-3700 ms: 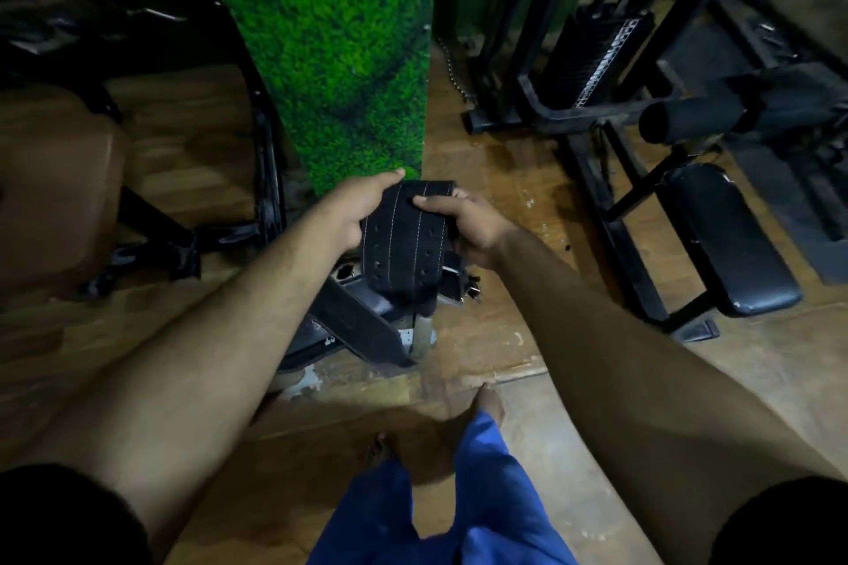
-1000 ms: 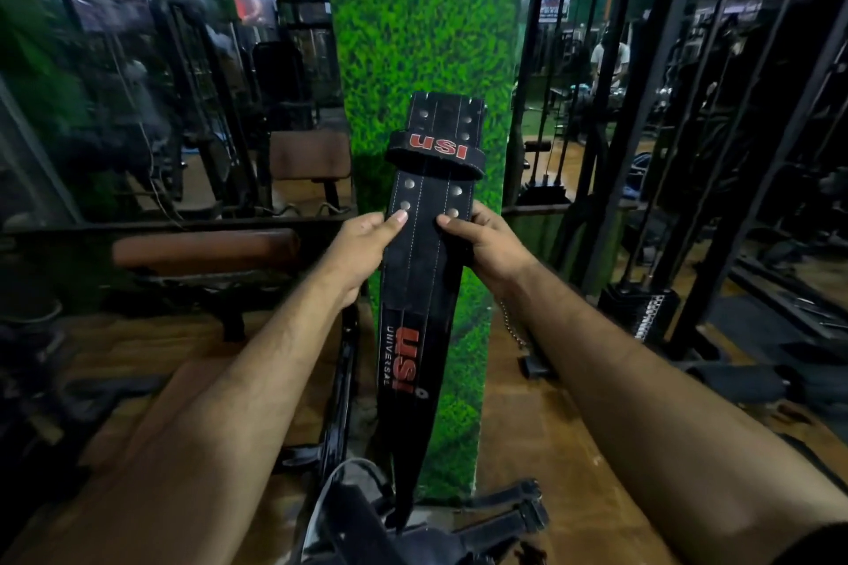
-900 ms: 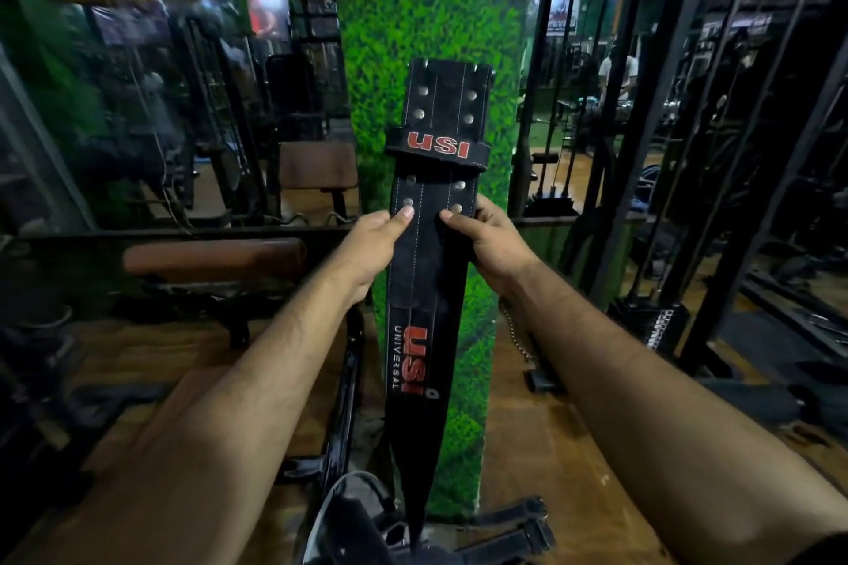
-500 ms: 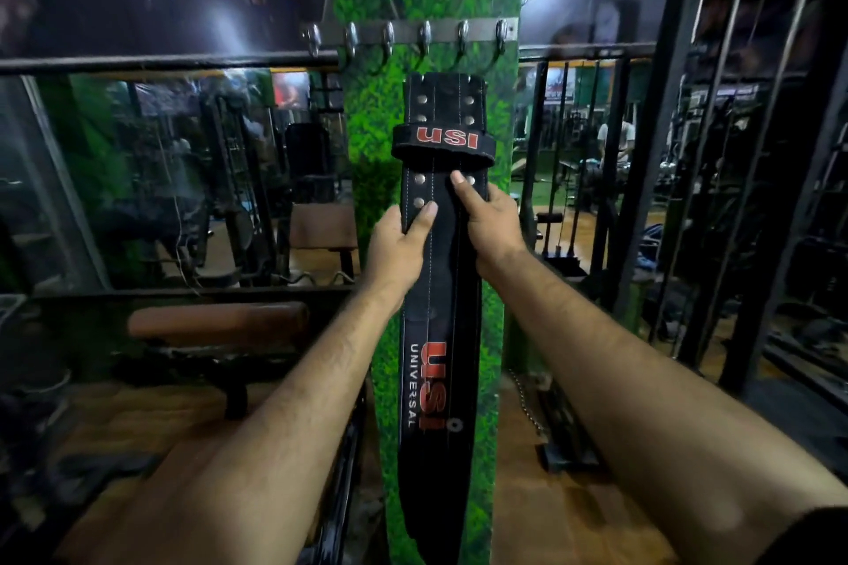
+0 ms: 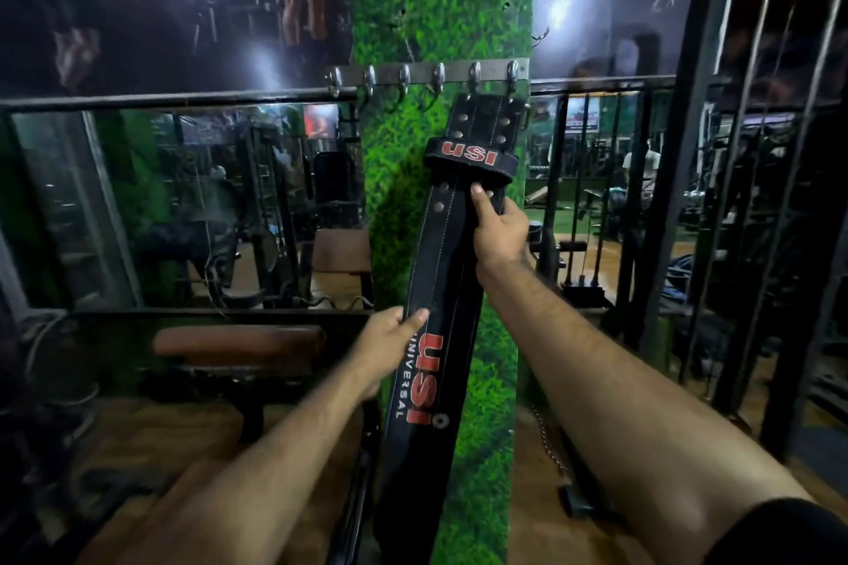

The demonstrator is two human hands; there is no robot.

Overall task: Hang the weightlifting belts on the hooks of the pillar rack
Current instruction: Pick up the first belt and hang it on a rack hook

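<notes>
Gripping the black weightlifting belt just under its USI loop, the right hand has its fingers curled round the right edge. Lower down, the left hand pinches the left edge (thumb on the front). Hanging tilted against the green pillar, the belt's top end reaches the rightmost hooks of the metal hook rail.

Two bare forearms, lightly haired, end in a left hand and a right hand without gloves, rings or watch. A black short sleeve shows on the right upper arm.
</notes>
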